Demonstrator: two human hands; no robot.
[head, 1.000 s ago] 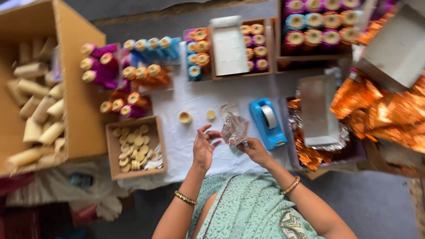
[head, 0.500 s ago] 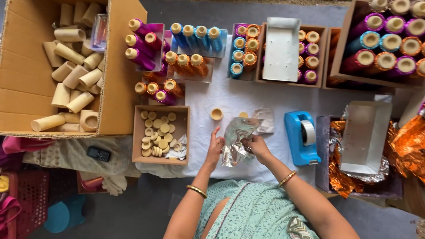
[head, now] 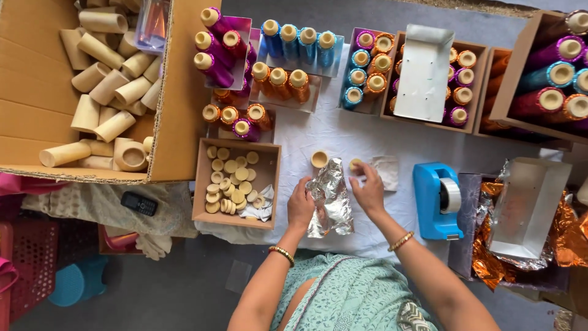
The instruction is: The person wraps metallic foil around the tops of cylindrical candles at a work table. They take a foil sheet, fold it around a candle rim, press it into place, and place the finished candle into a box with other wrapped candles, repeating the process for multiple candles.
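- Lying flat on the white cloth, centre of view: one crinkled sheet of silver foil, held at both side edges.
- Left hand: fingers curled, pinching the left edge of the silver foil.
- Right hand: fingers bent onto the right edge of the foil, fingertips close to a small round cap lying on the cloth; whether it touches the cap cannot be told.
- A short cream cup stands just above the foil, apart from both hands.
- Open tray of cream discs sits left of the foil; blue tape dispenser right of it.
- Large carton of plain cardboard tubes at far left; rows of thread-wound spools along the top.
- Step judged in hand: spreading or positioning the foil sheet for wrapping.
- Next move, as judged: needs the foil kept flat and a small piece brought onto it with one hand freed.
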